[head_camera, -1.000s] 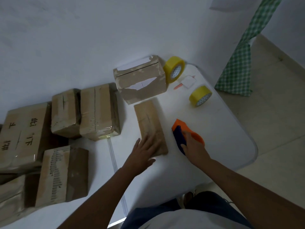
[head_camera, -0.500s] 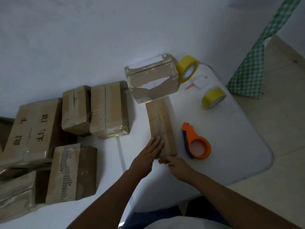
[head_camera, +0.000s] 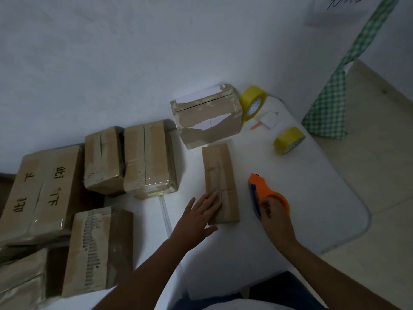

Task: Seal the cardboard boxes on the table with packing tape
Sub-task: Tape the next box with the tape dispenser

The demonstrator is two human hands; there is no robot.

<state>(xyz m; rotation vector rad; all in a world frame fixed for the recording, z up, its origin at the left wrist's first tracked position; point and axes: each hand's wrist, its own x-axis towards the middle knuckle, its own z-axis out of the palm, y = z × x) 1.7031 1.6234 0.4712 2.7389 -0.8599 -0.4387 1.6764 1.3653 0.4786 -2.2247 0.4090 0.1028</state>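
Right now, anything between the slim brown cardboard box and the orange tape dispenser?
Nothing: the head view shows only bare white table between the slim brown cardboard box and the orange tape dispenser.

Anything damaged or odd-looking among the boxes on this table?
Yes. The box at the back, beside the upright yellow tape roll, has its brown surface torn away in ragged patches that show white underneath, and its top flap stands slightly open. The other boxes look intact, with glossy tape on several.
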